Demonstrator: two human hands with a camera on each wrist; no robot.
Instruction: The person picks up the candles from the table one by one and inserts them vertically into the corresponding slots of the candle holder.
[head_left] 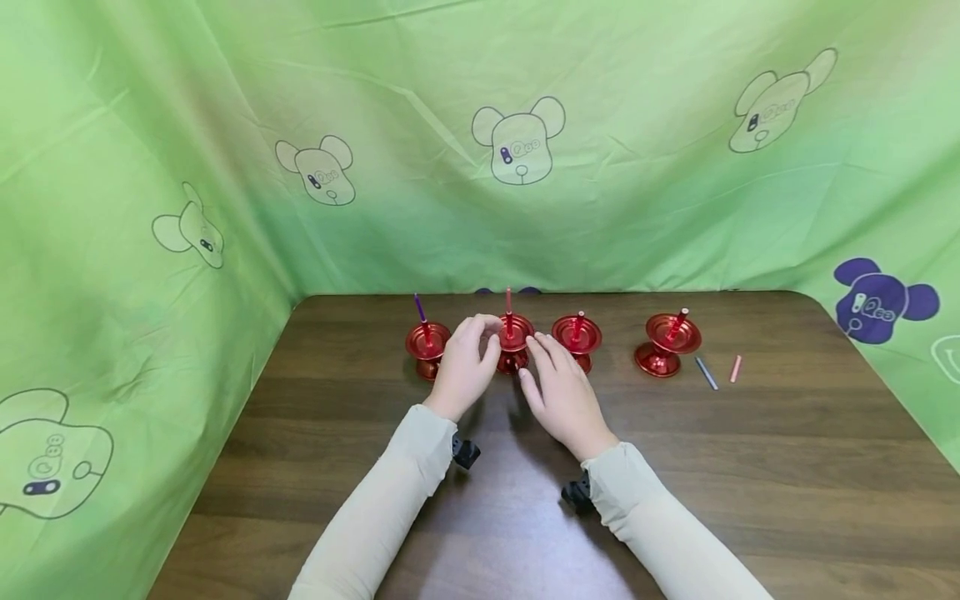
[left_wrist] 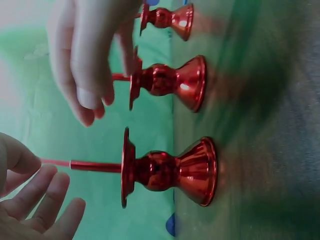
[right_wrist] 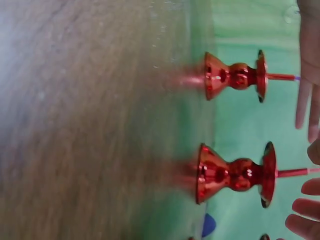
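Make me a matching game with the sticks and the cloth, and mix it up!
1. purple stick
2. blue stick
3. standing pink stick
4. cloth

A. in the second red holder from the left
B. green, with bear heads
C. in the leftmost red holder
D. lying near the rightmost red holder

Pairs: 1-C, 2-D, 3-A, 4-B

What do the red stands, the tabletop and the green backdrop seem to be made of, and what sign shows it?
Red stands: probably coated metal, mirror-shiny, from sharp highlights; glossy plastic is possible.
Tabletop: wood or wood-look laminate, slightly glossy, from streaky grain and soft glare.
Green backdrop: likely thin printed cloth, from creases and folds.
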